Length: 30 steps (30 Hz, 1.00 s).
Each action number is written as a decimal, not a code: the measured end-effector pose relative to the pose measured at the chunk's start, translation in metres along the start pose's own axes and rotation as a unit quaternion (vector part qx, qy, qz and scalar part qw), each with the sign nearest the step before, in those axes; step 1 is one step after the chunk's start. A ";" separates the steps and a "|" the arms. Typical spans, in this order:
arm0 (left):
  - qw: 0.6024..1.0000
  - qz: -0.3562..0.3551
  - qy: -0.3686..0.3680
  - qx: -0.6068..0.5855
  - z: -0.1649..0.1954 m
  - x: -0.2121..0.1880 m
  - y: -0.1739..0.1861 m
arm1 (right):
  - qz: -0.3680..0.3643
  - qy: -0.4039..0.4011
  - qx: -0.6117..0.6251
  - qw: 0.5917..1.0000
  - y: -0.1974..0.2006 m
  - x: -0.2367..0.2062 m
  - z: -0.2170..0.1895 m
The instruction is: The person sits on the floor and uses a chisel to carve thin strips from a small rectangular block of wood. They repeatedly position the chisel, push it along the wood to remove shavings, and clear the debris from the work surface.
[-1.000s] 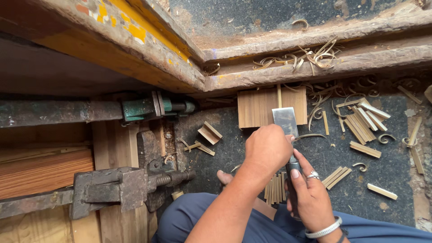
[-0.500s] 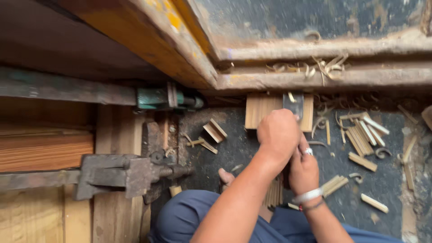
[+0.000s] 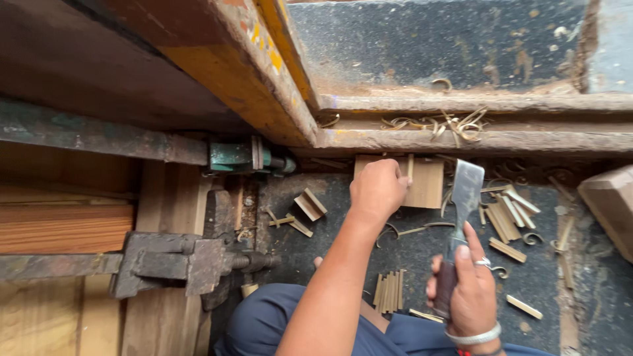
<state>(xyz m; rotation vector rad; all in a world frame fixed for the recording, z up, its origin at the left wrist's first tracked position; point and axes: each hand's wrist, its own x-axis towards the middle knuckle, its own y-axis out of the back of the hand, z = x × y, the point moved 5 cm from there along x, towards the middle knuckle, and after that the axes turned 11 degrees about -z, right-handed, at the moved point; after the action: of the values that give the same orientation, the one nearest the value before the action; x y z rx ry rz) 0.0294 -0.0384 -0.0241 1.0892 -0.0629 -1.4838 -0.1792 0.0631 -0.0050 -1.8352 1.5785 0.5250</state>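
My left hand (image 3: 378,190) reaches forward and rests its closed fingers on a flat wooden block (image 3: 422,182) lying on the dark floor below a rusty step. A thin strip stands at the block's top edge beside my fingers. My right hand (image 3: 469,290) grips the dark handle of a broad chisel (image 3: 465,191), its steel blade pointing up, just right of the block and apart from it. A ring and a bracelet are on that hand.
Split wood slivers (image 3: 390,290) lie bundled near my knee, more strips (image 3: 508,212) and curled shavings (image 3: 440,124) lie around. A metal clamp (image 3: 184,262) and a green clamp head (image 3: 241,155) grip planks at left. A wooden block corner (image 3: 610,198) is at right.
My right hand with the chisel has drawn away to the right of the block. My left hand has moved forward onto the block's top edge. The camera has tilted slightly.
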 end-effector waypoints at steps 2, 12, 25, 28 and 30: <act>0.998 0.064 -0.008 -0.019 0.007 0.002 -0.004 | 0.027 -0.006 -0.025 0.999 0.013 -0.003 -0.001; 0.996 0.084 -0.016 -0.037 0.015 0.003 -0.014 | 0.015 0.047 -0.059 0.997 0.012 0.013 0.027; 0.977 -0.192 0.045 0.082 0.017 -0.054 -0.041 | -0.016 -0.031 -0.095 0.995 -0.018 -0.012 0.048; 0.975 -0.193 0.065 0.083 0.017 -0.058 -0.042 | -0.022 -0.030 -0.076 0.996 -0.021 -0.013 0.050; 0.976 -0.191 0.068 0.081 0.018 -0.058 -0.040 | -0.011 -0.036 -0.102 0.994 -0.021 -0.012 0.049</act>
<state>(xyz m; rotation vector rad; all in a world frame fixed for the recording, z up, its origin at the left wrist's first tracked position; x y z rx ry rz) -0.0222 0.0092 -0.0051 1.3902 0.1307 -1.7637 -0.1559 0.1075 -0.0273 -1.9560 1.5018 0.7582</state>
